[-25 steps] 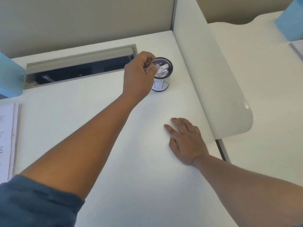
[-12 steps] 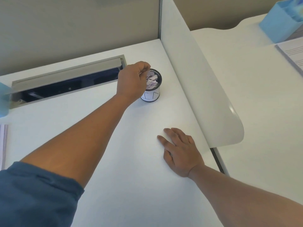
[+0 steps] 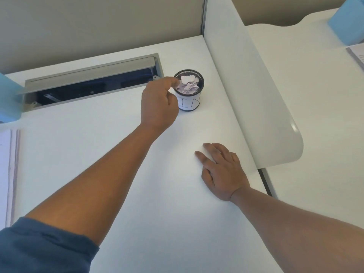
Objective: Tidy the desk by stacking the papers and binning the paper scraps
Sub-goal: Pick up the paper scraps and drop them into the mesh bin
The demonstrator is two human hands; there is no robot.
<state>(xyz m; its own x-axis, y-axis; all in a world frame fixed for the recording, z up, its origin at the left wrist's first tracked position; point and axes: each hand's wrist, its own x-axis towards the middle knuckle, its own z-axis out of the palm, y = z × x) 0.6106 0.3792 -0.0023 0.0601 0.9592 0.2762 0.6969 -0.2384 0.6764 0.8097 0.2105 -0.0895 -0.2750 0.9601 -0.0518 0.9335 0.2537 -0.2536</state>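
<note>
Left hand (image 3: 157, 104) fingers curled at the bin (image 3: 189, 89) rim, grasp unclear. Bin holds paper scraps (image 3: 188, 85). Right hand (image 3: 221, 171) flat on counter (image 3: 137, 194), fingers released.

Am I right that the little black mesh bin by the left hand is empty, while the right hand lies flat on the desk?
Not quite. The head view shows the bin full of torn paper scraps. The left hand is beside it, and the right hand lies flat on the desk.
</note>
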